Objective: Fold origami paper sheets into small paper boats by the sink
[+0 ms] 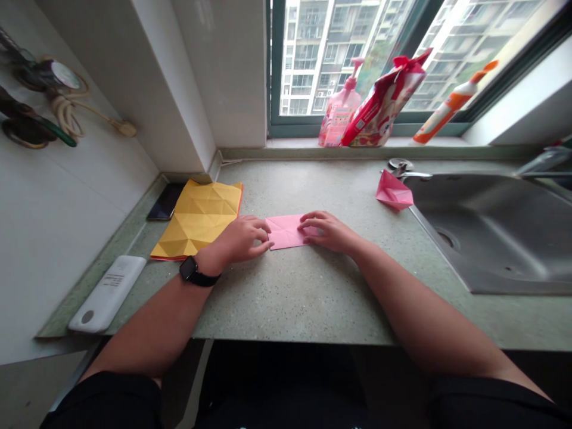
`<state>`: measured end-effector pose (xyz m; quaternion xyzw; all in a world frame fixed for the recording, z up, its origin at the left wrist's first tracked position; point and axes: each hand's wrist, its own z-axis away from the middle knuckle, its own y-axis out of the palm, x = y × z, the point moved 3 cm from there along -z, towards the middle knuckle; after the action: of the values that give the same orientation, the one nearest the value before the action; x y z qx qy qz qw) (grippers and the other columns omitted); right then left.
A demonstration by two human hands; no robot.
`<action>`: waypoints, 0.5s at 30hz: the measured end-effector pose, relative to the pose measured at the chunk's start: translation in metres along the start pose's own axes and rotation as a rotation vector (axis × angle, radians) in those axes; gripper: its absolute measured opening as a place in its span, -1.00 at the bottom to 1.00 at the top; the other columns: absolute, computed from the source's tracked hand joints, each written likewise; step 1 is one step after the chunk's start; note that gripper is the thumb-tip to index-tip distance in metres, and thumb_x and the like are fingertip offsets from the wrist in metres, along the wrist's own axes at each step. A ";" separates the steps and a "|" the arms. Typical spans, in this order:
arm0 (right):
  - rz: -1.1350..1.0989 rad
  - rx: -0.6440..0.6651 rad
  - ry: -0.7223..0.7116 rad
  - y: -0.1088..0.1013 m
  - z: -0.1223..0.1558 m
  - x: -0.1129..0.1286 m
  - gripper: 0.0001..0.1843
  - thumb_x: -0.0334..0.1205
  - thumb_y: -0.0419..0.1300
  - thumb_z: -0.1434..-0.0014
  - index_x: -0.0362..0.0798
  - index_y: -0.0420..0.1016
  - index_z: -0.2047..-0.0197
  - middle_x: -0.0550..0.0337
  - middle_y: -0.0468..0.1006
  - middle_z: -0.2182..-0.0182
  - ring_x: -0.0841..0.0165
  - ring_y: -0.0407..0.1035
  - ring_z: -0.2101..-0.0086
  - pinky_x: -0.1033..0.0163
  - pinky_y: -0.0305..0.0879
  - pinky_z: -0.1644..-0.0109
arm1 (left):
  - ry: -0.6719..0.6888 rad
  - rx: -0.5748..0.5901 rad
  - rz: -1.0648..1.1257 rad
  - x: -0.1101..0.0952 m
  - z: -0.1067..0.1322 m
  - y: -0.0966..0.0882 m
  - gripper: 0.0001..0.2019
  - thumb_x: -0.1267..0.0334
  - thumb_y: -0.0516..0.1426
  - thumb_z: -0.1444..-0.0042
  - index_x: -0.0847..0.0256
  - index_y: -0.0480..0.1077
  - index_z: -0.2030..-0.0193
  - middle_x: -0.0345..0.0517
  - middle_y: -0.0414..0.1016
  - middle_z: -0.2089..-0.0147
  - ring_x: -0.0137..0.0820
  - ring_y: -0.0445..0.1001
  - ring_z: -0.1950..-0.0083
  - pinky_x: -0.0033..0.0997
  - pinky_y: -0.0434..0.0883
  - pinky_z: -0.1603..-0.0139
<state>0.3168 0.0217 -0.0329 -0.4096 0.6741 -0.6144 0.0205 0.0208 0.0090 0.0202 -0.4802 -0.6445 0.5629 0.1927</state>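
Note:
A folded pink paper [286, 231] lies flat on the counter in front of me, with crease lines across its face. My left hand [245, 239] is at its left edge, thumb and fingers curved and apart, the tips touching or close to that edge. Over the right end of the paper rests my right hand [328, 230], its fingertips and thumb spread on top and covering that end. Neither hand is closed around anything. A black watch [199, 273] is on my left wrist.
Left of my hands lies creased yellow paper [203, 214] with orange-red beneath, near a dark phone [165, 201] and a white power bank [107, 293]. A folded pink paper shape [394, 190] stands beside the steel sink [447, 262]. Bottles and a red bag [384, 104] line the windowsill.

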 end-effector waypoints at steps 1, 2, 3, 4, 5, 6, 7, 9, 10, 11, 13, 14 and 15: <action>0.002 -0.001 -0.004 0.000 0.000 0.000 -0.69 -0.13 0.52 -0.27 0.25 0.76 -0.08 0.08 0.65 -0.19 0.06 0.52 -0.21 -0.21 0.43 -0.39 | -0.038 -0.040 -0.017 0.001 -0.001 0.003 -0.80 0.18 0.22 -0.45 0.11 0.71 0.11 -0.02 0.70 -0.06 -0.17 0.62 -0.09 -0.05 0.52 -0.25; 0.004 -0.001 -0.007 0.000 0.000 0.000 -0.69 -0.13 0.52 -0.27 0.24 0.76 -0.08 0.08 0.65 -0.19 0.06 0.52 -0.21 -0.22 0.43 -0.39 | -0.081 -0.074 -0.037 0.003 -0.002 0.006 -0.80 0.17 0.22 -0.45 0.14 0.68 -0.01 0.03 0.68 -0.11 -0.14 0.60 -0.14 -0.02 0.51 -0.27; 0.006 -0.001 -0.008 0.001 0.000 0.000 -0.69 -0.12 0.52 -0.27 0.24 0.76 -0.08 0.08 0.66 -0.19 0.05 0.52 -0.21 -0.23 0.43 -0.39 | -0.116 -0.090 -0.061 0.004 -0.002 0.010 -0.75 0.13 0.27 -0.42 0.18 0.65 -0.11 0.09 0.66 -0.16 -0.08 0.58 -0.20 0.03 0.50 -0.31; 0.007 0.001 -0.008 0.001 -0.001 0.000 -0.69 -0.12 0.51 -0.27 0.24 0.76 -0.08 0.08 0.66 -0.19 0.05 0.52 -0.21 -0.23 0.43 -0.39 | -0.141 -0.086 -0.083 0.005 -0.003 0.014 -0.67 0.09 0.32 -0.37 0.20 0.62 -0.16 0.13 0.63 -0.21 -0.03 0.55 -0.26 0.09 0.46 -0.36; 0.007 0.003 -0.007 0.001 -0.001 0.000 -0.69 -0.12 0.51 -0.27 0.24 0.76 -0.08 0.08 0.66 -0.19 0.05 0.52 -0.21 -0.23 0.44 -0.39 | -0.160 -0.064 -0.099 0.006 -0.003 0.019 -0.62 0.06 0.36 -0.33 0.19 0.59 -0.19 0.15 0.60 -0.26 0.00 0.51 -0.31 0.15 0.41 -0.42; 0.006 0.006 -0.007 0.001 -0.001 0.000 -0.69 -0.11 0.50 -0.28 0.24 0.75 -0.09 0.07 0.66 -0.19 0.05 0.52 -0.21 -0.24 0.44 -0.38 | -0.178 -0.036 -0.107 0.007 -0.003 0.022 -0.59 0.04 0.39 -0.30 0.17 0.59 -0.19 0.15 0.58 -0.29 0.02 0.49 -0.34 0.21 0.35 -0.48; 0.003 0.011 -0.009 0.001 -0.001 0.000 -0.69 -0.11 0.50 -0.28 0.24 0.75 -0.10 0.07 0.66 -0.20 0.05 0.52 -0.21 -0.24 0.44 -0.38 | -0.198 -0.007 -0.110 0.008 -0.003 0.025 -0.59 0.02 0.40 -0.28 0.14 0.58 -0.18 0.13 0.57 -0.32 0.03 0.47 -0.37 0.27 0.28 -0.52; -0.011 0.029 -0.020 -0.001 0.000 -0.002 -0.67 -0.11 0.48 -0.30 0.25 0.74 -0.13 0.08 0.66 -0.22 0.05 0.52 -0.23 -0.24 0.43 -0.39 | -0.239 0.036 -0.102 0.010 -0.002 0.029 -0.60 -0.01 0.40 -0.29 0.10 0.58 -0.16 0.09 0.56 -0.35 0.03 0.45 -0.39 0.34 0.17 -0.58; -0.020 0.041 -0.027 -0.002 0.001 -0.003 -0.66 -0.11 0.47 -0.31 0.27 0.73 -0.14 0.09 0.65 -0.24 0.06 0.51 -0.25 -0.25 0.42 -0.41 | -0.257 0.049 -0.097 0.011 -0.002 0.029 -0.60 -0.03 0.40 -0.30 0.09 0.58 -0.16 0.08 0.55 -0.36 0.03 0.45 -0.40 0.37 0.13 -0.58; -0.027 0.052 -0.031 -0.003 0.003 -0.006 -0.64 -0.11 0.47 -0.31 0.28 0.72 -0.16 0.11 0.63 -0.28 0.05 0.48 -0.28 -0.26 0.40 -0.43 | -0.268 0.058 -0.093 0.012 -0.001 0.029 -0.60 -0.03 0.39 -0.30 0.09 0.58 -0.16 0.08 0.55 -0.37 0.03 0.44 -0.41 0.38 0.11 -0.59; -0.026 0.071 -0.015 -0.008 0.007 -0.014 -0.57 -0.10 0.47 -0.29 0.31 0.70 -0.22 0.13 0.55 -0.38 0.01 0.39 -0.38 -0.31 0.31 -0.49 | -0.279 0.067 -0.092 0.012 -0.001 0.029 -0.61 -0.03 0.39 -0.31 0.09 0.57 -0.16 0.08 0.53 -0.39 0.02 0.43 -0.42 0.38 0.08 -0.60; -0.017 0.079 0.008 -0.010 0.011 -0.019 -0.52 -0.08 0.49 -0.27 0.32 0.68 -0.25 0.14 0.49 -0.44 -0.02 0.31 -0.44 -0.34 0.25 -0.53 | -0.283 0.071 -0.093 0.011 -0.001 0.028 -0.62 -0.03 0.38 -0.31 0.09 0.57 -0.15 0.08 0.53 -0.40 0.02 0.43 -0.42 0.38 0.06 -0.60; -0.009 0.087 0.040 -0.013 0.014 -0.025 -0.46 -0.06 0.51 -0.24 0.32 0.66 -0.28 0.14 0.43 -0.48 -0.06 0.22 -0.49 -0.38 0.19 -0.55 | -0.286 0.075 -0.093 0.011 -0.002 0.028 -0.62 -0.03 0.38 -0.32 0.09 0.58 -0.15 0.08 0.52 -0.40 0.02 0.42 -0.43 0.38 0.05 -0.61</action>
<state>0.3479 0.0262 -0.0374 -0.3990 0.6449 -0.6514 0.0219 0.0285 0.0162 -0.0083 -0.3573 -0.6655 0.6396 0.1428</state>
